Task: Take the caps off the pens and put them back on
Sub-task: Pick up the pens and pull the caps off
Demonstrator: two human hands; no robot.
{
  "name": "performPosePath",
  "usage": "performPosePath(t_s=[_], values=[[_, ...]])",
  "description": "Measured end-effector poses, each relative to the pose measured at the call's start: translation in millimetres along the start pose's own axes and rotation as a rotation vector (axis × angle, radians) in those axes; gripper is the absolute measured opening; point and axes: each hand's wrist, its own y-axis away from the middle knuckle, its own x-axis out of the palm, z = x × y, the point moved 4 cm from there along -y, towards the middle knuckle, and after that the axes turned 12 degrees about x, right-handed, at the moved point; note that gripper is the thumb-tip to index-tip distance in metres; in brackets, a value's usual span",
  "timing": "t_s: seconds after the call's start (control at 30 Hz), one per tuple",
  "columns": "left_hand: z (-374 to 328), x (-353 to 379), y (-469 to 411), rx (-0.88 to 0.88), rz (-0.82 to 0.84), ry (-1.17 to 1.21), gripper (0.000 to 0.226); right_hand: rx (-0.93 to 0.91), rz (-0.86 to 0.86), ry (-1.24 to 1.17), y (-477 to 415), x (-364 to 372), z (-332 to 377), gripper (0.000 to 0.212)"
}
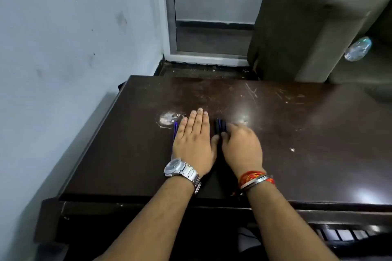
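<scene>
Your left hand [194,140] lies flat on the tabletop [297,123], fingers straight and close together, pressing down on the blue pens [175,131]. Only a sliver of them shows along the hand's outer edge. Your right hand [241,146] is curled just beside it, thumb and forefinger closed on the near end of the dark pens [219,126], which lie in a small bunch between your two hands. The hand is blurred, so I cannot tell how firm that pinch is, or whether every pen has its cap on.

These pens should be light, stiff and smooth, and their round barrels are likely to roll on polished wood if you let go. Take one by the middle of the barrel with one hand and pinch the cap with the other, pulling straight along the pen's length. A sideways bend may crack a clip or flick the cap away. The caps are probably small and dark, so on this dark surface they would be easy to lose. Keep them near the pens.

The tabletop is dark, glossy wood, scratched and scuffed, with a pale worn patch [168,118] just beyond your left fingertips. A plain wall [63,27] runs along its left side, a door [212,6] stands beyond it, and a grey sofa [297,27] with a plastic bottle [358,48] on it sits at the far right.
</scene>
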Motion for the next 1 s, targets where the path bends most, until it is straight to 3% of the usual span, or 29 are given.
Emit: performPosePath(t_s=[0.1,0.33,0.5,0.63,0.8,1.0], values=[[12.4,-2.1,-11.4,-0.09,-0.055,0.057,0.069,0.101,0.021,-0.093,-17.9,0.9,-3.0,0.011],[23.3,-6.7,-8.8,-0.083,-0.08,0.135,0.069,0.257,0.11,-0.153,-24.9,7.2,-8.7,0.009],[20.7,-16.7,-9.2,-0.089,-0.171,0.265,0.059,0.179,-0.033,-0.228,-23.8,0.0,0.7,0.011],[16.7,-31.2,-10.2,-0.13,-0.337,0.589,0.025,0.079,-0.063,-0.569,-14.2,-11.5,21.7,0.015],[18.5,-35.1,-9.8,-0.175,-0.392,0.91,0.015,0.251,0.193,-1.156,-10.2,-1.0,26.0,0.019],[19.3,-21.3,-8.0,-0.262,-0.315,1.124,0.018,0.383,0.32,-1.315,-9.5,13.6,30.6,0.015]])
